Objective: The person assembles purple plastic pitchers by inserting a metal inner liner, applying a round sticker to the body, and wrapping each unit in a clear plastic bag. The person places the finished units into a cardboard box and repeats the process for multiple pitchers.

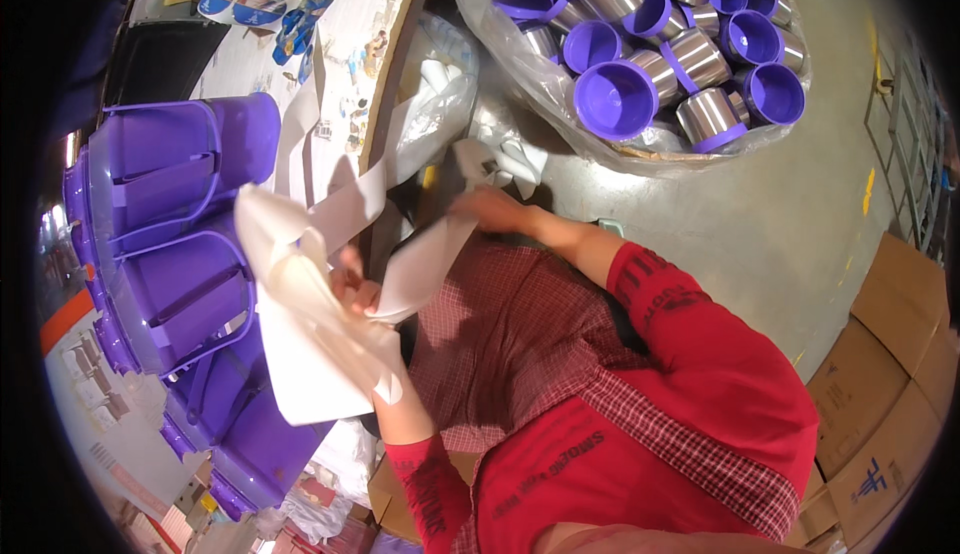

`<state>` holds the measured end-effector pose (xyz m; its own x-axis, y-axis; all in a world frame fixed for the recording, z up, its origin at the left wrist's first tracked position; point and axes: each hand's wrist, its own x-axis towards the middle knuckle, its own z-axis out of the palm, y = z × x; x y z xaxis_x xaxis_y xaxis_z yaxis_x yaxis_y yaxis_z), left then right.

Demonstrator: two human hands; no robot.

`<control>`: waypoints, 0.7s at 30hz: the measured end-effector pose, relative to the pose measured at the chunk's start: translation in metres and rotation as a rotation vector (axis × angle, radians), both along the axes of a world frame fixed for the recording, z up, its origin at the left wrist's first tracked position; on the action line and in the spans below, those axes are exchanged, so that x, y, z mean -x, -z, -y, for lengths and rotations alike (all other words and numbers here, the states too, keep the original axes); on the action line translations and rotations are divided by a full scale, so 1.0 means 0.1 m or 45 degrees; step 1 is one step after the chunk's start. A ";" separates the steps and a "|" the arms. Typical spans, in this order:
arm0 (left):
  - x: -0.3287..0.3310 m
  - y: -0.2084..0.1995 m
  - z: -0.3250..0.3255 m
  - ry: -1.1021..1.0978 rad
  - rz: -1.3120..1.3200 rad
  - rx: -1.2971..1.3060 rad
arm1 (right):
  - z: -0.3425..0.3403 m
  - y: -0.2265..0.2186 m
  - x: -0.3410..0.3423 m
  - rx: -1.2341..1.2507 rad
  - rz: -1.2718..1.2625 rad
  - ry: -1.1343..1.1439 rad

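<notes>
"How's the strip (pixel 310 364)?"
"White, limp, bunched in loops at the left hand (pixel 357 289), which is half closed around it. The right hand (pixel 493 211) blurs at a loop; its grip I can't tell."
"Room?"
"Table (pixel 345 4) edge just ahead, grey floor (pixel 770 224) to the right."

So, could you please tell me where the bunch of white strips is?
Left of centre in the head view, the white bunch is at the left hand, beside the purple plastic stack.
</notes>
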<state>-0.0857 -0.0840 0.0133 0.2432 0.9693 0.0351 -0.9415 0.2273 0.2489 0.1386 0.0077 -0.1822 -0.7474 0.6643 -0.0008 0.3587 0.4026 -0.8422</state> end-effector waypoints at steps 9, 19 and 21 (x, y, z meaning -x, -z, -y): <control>-0.50 0.41 0.24 -0.131 -1.784 0.920 | -0.05 -1.39 0.26 0.860 -0.924 0.136; -0.33 -0.35 0.49 -0.632 -0.846 0.359 | -0.19 -0.41 -0.41 0.404 -0.278 -0.436; -0.31 -0.43 0.54 -0.532 -0.562 0.212 | 0.02 -0.09 -0.23 0.144 0.062 -0.093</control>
